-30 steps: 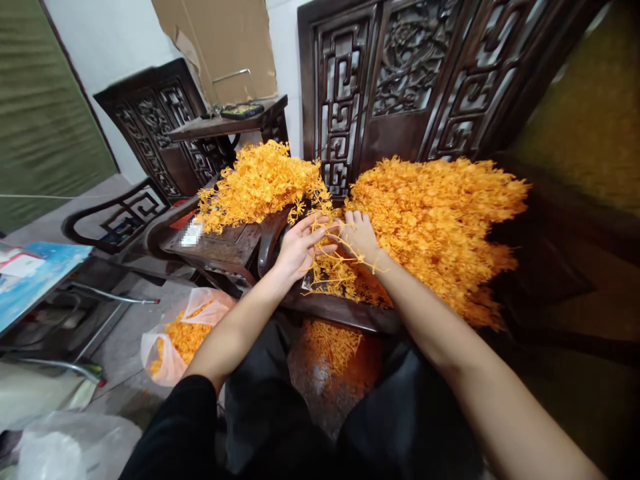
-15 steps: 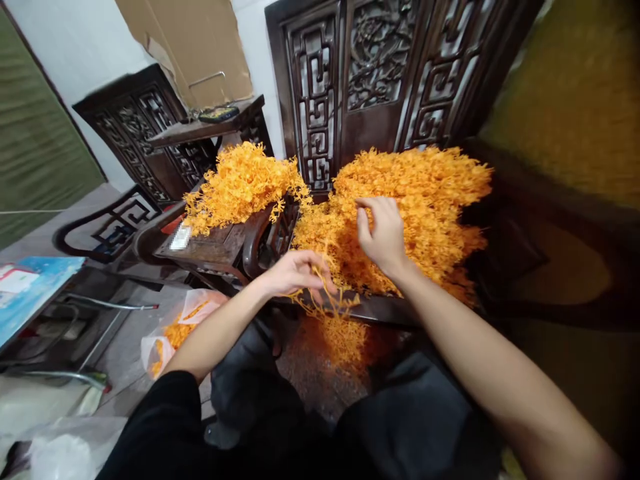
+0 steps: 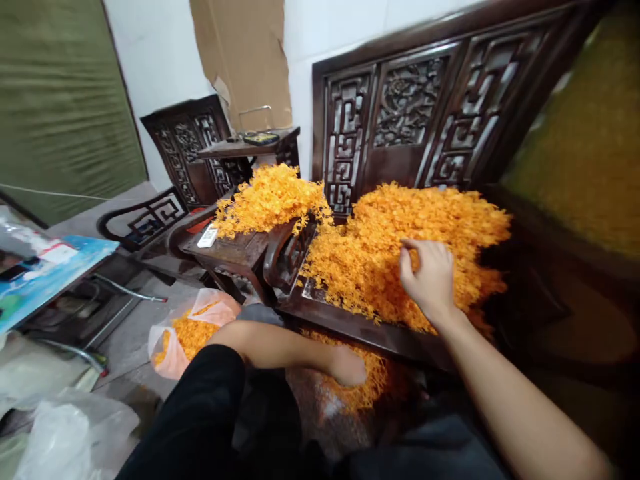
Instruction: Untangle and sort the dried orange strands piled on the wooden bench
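Observation:
A large heap of orange, spidery, plastic-looking flower pieces (image 3: 380, 233) covers the seat of a dark carved wooden bench (image 3: 345, 320). Over its front right part is my right hand (image 3: 430, 277), thumb and forefinger brought together in a pinch; anything between them is too small to make out. My left hand (image 3: 350, 367) reaches down below the seat edge, at a lower pile of orange strands (image 3: 373, 383) near my legs. That hand is blurred and its fingers are hidden.
Left of the bench, a wooden side table (image 3: 233, 250) carries another orange heap (image 3: 275, 197) and a white card (image 3: 207, 237). A pinkish plastic bag (image 3: 173, 353) with orange pieces stands on the floor. A blue-topped folding table (image 3: 95, 250) is further left.
My left hand has dropped from the seat's front edge to the lower pile; the strands it held no longer show in it. My right hand stays over the heap. The view has shifted.

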A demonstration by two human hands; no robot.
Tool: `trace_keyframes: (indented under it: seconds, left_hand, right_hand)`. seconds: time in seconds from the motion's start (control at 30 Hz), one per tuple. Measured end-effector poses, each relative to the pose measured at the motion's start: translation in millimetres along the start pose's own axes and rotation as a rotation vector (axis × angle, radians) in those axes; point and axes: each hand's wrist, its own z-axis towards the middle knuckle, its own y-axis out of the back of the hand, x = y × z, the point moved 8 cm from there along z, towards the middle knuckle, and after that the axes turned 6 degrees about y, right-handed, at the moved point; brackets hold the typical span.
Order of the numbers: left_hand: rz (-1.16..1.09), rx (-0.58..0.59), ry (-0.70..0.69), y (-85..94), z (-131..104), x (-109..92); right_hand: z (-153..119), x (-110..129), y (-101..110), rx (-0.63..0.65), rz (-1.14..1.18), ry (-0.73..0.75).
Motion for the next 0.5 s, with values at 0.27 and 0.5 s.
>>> trace_keyframes:
  seconds: [0.27, 0.5]
  left_hand:
    - [0.687, 0.199, -0.346, 48.5, -3.6, -71.8]
    - [0.249, -0.984, -0.367, 358.1, -88.3, -156.3]
  right_hand:
    - [0.3, 29.0, -25.6, 0.05, 0.003, 0.213]
    - [36.8, 55.1, -26.6, -0.066, 0.144, 0.202]
